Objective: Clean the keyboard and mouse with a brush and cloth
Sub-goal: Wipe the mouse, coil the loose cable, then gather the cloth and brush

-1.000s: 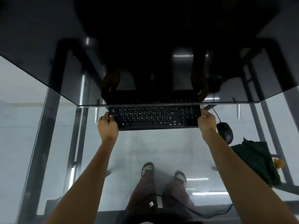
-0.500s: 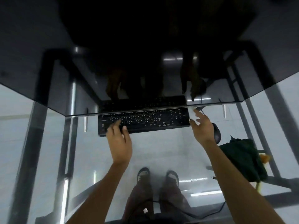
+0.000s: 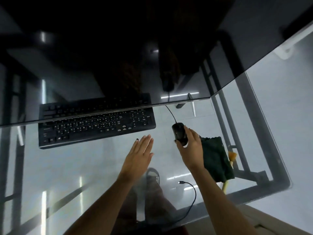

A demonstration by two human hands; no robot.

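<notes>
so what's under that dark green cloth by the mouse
A brush lies partly under the dark green cloth: its orange bristles stick out at the cloth's right edge and a yellowish handle end shows below it. The middle is covered.

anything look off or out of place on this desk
The keyboard sits askew, its left end nearer the person, its far edge tucked under the monitor. A loose cable end lies unplugged on the glass by the right forearm.

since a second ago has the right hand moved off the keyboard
Yes: the right hand left the keyboard's right end and now grips the mouse right of it.
</notes>
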